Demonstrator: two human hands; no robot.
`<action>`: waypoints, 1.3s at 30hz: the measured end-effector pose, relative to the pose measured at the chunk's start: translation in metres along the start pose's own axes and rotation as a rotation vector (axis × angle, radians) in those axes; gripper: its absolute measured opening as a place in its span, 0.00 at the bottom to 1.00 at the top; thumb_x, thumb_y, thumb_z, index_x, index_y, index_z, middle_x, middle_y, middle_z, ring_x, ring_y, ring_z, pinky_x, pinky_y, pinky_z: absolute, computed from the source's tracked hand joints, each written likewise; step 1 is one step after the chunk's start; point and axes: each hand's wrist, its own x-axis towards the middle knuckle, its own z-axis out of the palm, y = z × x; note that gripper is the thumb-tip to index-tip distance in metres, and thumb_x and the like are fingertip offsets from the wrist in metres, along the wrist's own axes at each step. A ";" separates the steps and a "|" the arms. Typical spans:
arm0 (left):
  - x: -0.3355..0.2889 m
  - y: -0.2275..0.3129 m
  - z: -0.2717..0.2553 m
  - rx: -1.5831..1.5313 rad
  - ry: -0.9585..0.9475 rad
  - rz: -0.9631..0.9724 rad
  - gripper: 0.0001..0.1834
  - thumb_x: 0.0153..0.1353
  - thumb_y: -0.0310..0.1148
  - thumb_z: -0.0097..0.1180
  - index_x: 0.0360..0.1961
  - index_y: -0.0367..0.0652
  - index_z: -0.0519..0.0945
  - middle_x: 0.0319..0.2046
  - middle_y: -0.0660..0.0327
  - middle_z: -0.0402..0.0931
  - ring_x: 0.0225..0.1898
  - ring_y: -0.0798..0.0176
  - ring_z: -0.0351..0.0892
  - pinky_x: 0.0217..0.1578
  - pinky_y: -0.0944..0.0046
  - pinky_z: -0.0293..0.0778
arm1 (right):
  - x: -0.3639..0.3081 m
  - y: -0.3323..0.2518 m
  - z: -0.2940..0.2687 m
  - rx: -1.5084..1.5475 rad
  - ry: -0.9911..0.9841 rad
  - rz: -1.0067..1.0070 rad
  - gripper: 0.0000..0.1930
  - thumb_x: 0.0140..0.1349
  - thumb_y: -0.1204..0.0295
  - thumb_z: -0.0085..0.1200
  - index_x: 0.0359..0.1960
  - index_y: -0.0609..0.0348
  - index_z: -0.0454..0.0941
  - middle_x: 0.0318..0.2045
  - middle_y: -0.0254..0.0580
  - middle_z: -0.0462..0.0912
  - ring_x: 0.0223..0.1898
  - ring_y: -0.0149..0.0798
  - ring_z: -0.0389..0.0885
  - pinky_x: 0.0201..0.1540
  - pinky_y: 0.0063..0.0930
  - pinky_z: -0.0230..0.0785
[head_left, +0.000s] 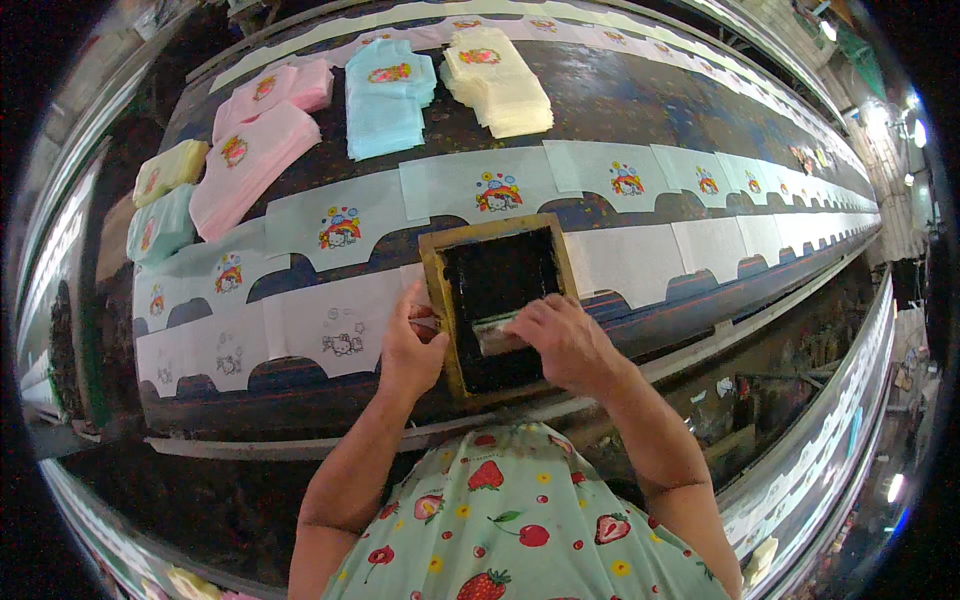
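Note:
A wooden-edged printing screen with a dark mesh lies over the row of white fabric pieces nearest me. My left hand is closed on the screen's left edge. Inside the frame, my right hand grips a squeegee and holds it against the dark mesh. Just left of the screen, a white fabric piece bears a black outline print; pieces farther left carry similar outlines. To the right of the screen, white pieces look plain.
Beyond the screen runs a row of pale green pieces with coloured prints. Stacks of pink, blue and yellow cloth lie on the long dark table. A rail follows its near edge.

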 end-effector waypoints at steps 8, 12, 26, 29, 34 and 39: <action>-0.016 -0.004 0.016 0.054 0.114 0.139 0.45 0.64 0.14 0.65 0.82 0.42 0.67 0.62 0.48 0.81 0.54 0.51 0.87 0.61 0.52 0.82 | -0.055 -0.037 0.012 0.004 -0.010 0.015 0.25 0.59 0.77 0.64 0.60 0.53 0.85 0.55 0.42 0.85 0.60 0.53 0.82 0.68 0.51 0.75; -0.028 -0.014 0.033 0.240 0.284 0.373 0.41 0.63 0.15 0.66 0.79 0.42 0.72 0.67 0.44 0.78 0.68 0.42 0.79 0.73 0.46 0.71 | -0.064 -0.041 0.017 0.049 0.007 0.032 0.25 0.56 0.78 0.66 0.59 0.54 0.87 0.56 0.43 0.86 0.61 0.55 0.82 0.68 0.52 0.76; -0.049 -0.010 0.064 0.209 0.370 0.343 0.38 0.51 0.11 0.58 0.66 0.47 0.85 0.77 0.42 0.72 0.79 0.37 0.68 0.80 0.43 0.64 | -0.125 0.009 0.033 0.652 0.473 0.466 0.20 0.70 0.70 0.73 0.62 0.56 0.87 0.64 0.53 0.86 0.68 0.57 0.83 0.73 0.48 0.75; -0.049 0.000 0.082 0.194 0.387 0.418 0.36 0.52 0.11 0.59 0.64 0.47 0.86 0.77 0.42 0.72 0.79 0.38 0.69 0.80 0.44 0.64 | -0.142 0.025 0.030 0.585 0.493 0.362 0.20 0.70 0.71 0.73 0.63 0.56 0.87 0.63 0.53 0.86 0.68 0.56 0.83 0.73 0.48 0.75; -0.040 0.021 0.152 0.197 0.400 0.505 0.35 0.53 0.12 0.59 0.63 0.44 0.87 0.76 0.41 0.73 0.78 0.37 0.69 0.80 0.44 0.63 | -0.182 0.078 0.009 0.604 0.550 0.346 0.21 0.70 0.71 0.73 0.63 0.57 0.86 0.64 0.51 0.86 0.69 0.55 0.82 0.73 0.48 0.72; -0.031 0.040 0.243 0.191 0.421 0.508 0.33 0.53 0.14 0.60 0.63 0.44 0.88 0.75 0.39 0.74 0.77 0.37 0.71 0.79 0.44 0.64 | -0.233 0.147 -0.021 0.585 0.552 0.328 0.20 0.69 0.75 0.72 0.62 0.59 0.87 0.64 0.50 0.86 0.70 0.53 0.80 0.75 0.49 0.70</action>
